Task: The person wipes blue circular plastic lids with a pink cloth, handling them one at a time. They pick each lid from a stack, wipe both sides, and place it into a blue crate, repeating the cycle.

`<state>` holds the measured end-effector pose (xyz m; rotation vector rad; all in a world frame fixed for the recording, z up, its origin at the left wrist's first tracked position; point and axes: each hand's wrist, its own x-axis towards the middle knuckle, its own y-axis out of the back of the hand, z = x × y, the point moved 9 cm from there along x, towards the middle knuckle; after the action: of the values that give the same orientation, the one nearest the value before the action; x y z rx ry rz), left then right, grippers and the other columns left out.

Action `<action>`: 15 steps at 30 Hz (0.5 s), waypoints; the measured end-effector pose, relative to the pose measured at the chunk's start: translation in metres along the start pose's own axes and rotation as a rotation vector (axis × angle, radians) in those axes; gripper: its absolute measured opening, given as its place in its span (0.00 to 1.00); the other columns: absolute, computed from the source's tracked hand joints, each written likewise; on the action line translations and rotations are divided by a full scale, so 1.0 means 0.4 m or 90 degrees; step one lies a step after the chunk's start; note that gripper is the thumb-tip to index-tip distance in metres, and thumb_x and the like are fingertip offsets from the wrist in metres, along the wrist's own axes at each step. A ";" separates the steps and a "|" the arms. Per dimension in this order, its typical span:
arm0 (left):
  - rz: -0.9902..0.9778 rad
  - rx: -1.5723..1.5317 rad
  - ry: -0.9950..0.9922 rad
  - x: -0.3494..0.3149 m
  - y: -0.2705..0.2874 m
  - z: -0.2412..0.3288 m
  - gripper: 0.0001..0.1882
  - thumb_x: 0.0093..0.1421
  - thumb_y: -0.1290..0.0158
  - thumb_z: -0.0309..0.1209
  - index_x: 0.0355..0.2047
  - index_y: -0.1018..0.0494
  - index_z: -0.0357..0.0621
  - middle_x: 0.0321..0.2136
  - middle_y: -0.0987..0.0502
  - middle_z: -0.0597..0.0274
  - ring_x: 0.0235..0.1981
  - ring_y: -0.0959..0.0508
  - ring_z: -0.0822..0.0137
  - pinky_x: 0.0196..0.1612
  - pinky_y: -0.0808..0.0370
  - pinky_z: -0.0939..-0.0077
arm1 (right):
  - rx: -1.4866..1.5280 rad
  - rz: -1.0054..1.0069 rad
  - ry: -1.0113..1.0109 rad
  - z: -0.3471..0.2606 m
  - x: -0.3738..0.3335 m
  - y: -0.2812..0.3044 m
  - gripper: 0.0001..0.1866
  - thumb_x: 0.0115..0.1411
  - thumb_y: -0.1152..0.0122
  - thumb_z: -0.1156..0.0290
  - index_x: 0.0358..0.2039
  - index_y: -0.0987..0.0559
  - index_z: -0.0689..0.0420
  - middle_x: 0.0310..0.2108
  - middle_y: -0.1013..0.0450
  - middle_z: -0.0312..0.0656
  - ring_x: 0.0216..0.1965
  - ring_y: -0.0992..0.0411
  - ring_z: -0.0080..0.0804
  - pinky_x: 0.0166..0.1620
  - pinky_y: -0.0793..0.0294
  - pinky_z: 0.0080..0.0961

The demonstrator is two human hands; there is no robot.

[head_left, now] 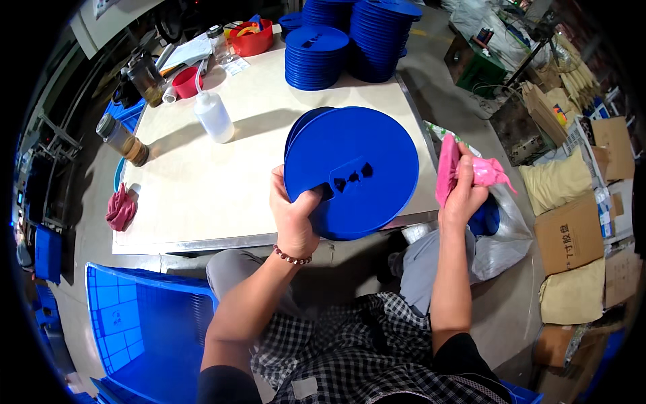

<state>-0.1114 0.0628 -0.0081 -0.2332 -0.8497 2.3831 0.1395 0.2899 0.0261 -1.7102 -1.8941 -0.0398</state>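
Observation:
A round blue plastic reel [377, 145] with cut-outs at its centre is gripped in my left hand [294, 215], held up over the table's near edge. My left thumb lies at the slot in its face; the other fingers are behind it. The reel's second disc shows just behind the front one. To the right of the reel and apart from it, my right hand [464, 198] is closed on a pink cloth [447, 172], part of which hangs out past the fingers.
Stacks of blue reels [316, 60] stand at the table's far side. A white squeeze bottle [214, 118], a jar [123, 140] and a dark red cloth [121, 209] are on the left of the table [182, 195]. A blue crate [148, 323] is at lower left; cardboard boxes [572, 236] lie right.

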 end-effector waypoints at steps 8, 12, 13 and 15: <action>-0.122 0.118 -0.133 -0.052 -0.103 -0.050 0.23 0.52 0.42 0.17 0.43 0.40 0.45 0.36 0.30 0.65 0.35 0.28 0.75 0.40 0.27 0.79 | -0.234 -0.238 0.231 -0.138 -0.150 -0.329 0.09 0.65 0.37 0.74 0.45 0.21 0.61 0.45 0.22 0.43 0.49 0.23 0.30 0.53 0.25 0.29; -0.162 0.586 -0.491 -0.076 -0.016 -0.051 0.30 0.57 0.39 0.22 0.58 0.37 0.41 0.48 0.24 0.58 0.49 0.23 0.62 0.51 0.24 0.67 | -0.193 -0.613 0.542 -0.250 -0.407 -0.496 0.09 0.61 0.36 0.69 0.41 0.21 0.56 0.51 0.20 0.46 0.56 0.22 0.44 0.62 0.26 0.42; -0.201 0.724 -0.599 -0.079 0.021 -0.090 0.30 0.57 0.40 0.23 0.60 0.37 0.40 0.50 0.23 0.58 0.50 0.23 0.60 0.52 0.24 0.66 | -0.174 -0.555 0.537 -0.255 -0.352 -0.479 0.09 0.62 0.36 0.70 0.42 0.21 0.57 0.50 0.20 0.45 0.53 0.21 0.41 0.59 0.24 0.39; -0.186 0.503 -0.427 -0.055 0.004 -0.061 0.26 0.56 0.42 0.21 0.54 0.36 0.41 0.47 0.23 0.58 0.46 0.23 0.64 0.50 0.25 0.69 | -0.222 -0.395 0.442 -0.200 -0.181 -0.404 0.09 0.61 0.36 0.73 0.42 0.21 0.56 0.49 0.20 0.44 0.50 0.21 0.38 0.56 0.23 0.36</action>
<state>-0.0858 0.0617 -0.0287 0.9690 -0.1154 2.3149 0.0230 0.1642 0.1181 -1.0114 -1.8281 -1.1020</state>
